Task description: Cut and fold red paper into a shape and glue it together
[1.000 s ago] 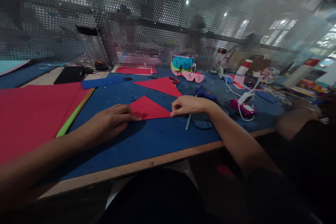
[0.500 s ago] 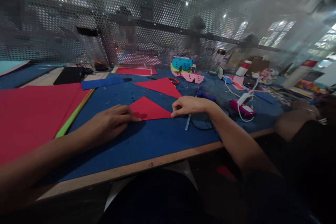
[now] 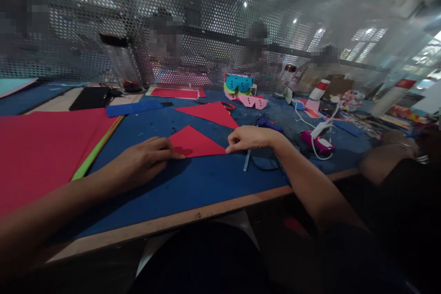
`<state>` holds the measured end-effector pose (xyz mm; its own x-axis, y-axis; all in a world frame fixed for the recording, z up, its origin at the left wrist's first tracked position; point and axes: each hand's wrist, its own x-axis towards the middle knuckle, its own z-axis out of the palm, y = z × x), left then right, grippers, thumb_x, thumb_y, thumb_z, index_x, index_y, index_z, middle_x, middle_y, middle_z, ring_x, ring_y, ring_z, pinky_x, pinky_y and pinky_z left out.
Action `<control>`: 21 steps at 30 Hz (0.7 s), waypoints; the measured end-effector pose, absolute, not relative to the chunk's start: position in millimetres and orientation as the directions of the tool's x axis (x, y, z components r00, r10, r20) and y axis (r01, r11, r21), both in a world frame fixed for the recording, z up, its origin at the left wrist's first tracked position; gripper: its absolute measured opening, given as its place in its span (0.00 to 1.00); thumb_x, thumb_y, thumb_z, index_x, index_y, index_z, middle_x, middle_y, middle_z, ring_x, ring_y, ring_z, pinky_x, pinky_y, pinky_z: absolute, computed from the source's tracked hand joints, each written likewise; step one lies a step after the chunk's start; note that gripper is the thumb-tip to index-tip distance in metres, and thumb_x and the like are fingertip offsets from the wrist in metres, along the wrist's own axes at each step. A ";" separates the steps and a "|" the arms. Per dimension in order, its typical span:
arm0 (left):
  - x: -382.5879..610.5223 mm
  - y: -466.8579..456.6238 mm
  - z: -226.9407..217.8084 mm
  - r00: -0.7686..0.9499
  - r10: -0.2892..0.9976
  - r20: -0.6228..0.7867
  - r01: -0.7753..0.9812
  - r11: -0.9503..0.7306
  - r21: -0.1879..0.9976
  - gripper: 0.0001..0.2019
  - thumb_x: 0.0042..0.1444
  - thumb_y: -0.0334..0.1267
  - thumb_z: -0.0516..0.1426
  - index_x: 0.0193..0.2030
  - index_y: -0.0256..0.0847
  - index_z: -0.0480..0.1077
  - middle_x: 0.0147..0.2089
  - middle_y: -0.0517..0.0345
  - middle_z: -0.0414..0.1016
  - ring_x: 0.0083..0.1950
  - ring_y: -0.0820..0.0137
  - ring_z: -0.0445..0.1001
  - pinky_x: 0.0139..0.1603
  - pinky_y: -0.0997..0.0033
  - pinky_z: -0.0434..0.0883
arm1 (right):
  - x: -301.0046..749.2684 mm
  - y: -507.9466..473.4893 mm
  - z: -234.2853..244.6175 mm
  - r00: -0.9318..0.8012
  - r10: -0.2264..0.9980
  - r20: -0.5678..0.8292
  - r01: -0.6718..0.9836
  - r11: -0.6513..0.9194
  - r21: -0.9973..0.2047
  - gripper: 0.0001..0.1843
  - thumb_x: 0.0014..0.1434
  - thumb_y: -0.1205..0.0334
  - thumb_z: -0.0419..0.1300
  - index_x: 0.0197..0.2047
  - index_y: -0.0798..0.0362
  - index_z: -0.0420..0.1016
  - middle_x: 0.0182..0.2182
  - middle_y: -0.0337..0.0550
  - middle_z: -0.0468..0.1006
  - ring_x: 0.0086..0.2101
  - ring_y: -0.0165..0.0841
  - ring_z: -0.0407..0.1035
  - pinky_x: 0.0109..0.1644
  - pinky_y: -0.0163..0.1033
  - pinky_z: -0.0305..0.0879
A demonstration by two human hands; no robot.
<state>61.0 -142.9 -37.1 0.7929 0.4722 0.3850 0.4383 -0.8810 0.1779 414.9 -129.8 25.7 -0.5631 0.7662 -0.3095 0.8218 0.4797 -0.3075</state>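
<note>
Holds triangular red paper (image 3: 196, 142) flat on blue surface (image 3: 196, 188).
Pinches right corner with nearly closed right hand (image 3: 250, 137); rests loosely curled left hand (image 3: 155, 156) on left end, cannot tell if gripping.

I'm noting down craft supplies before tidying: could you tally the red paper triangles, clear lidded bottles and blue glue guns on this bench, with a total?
Red paper triangles: 2 (near triangle, far triangle)
Clear lidded bottles: 2 (left bottle, right bottle)
Blue glue gun: 1
Total: 5
</note>
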 end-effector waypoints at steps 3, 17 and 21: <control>60.6 -143.0 -37.1 0.793 0.481 0.374 0.447 -0.876 0.180 0.22 0.67 0.28 0.50 0.60 0.52 0.77 0.50 0.53 0.76 0.50 0.63 0.76 0.51 0.65 0.73 | 416.4 -129.0 25.5 -0.580 0.753 -0.312 0.810 0.490 -0.323 0.19 0.63 0.46 0.63 0.30 0.53 0.74 0.27 0.38 0.75 0.29 0.29 0.64 0.32 0.37 0.50; 61.4 -142.9 -37.1 0.812 0.446 0.377 0.433 -0.893 0.123 0.23 0.68 0.29 0.49 0.63 0.52 0.75 0.49 0.53 0.75 0.48 0.65 0.75 0.49 0.67 0.72 | 415.9 -133.5 30.8 -0.592 0.743 -0.312 0.793 0.469 -0.389 0.12 0.62 0.52 0.64 0.39 0.52 0.71 0.33 0.40 0.74 0.31 0.30 0.64 0.34 0.37 0.54; 64.5 -144.1 -38.0 0.816 0.441 0.375 0.455 -0.889 0.054 0.25 0.69 0.29 0.50 0.66 0.57 0.72 0.46 0.55 0.74 0.45 0.65 0.74 0.46 0.68 0.71 | 414.8 -134.8 31.8 -0.585 0.747 -0.315 0.797 0.458 -0.394 0.12 0.62 0.52 0.64 0.39 0.52 0.72 0.32 0.39 0.74 0.31 0.30 0.64 0.33 0.37 0.54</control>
<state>64.5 -144.1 -38.0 0.8157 0.4406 0.3749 0.4552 -0.8888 0.0541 414.8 -134.8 31.8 -0.5855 0.7471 -0.3148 0.7967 0.4582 -0.3942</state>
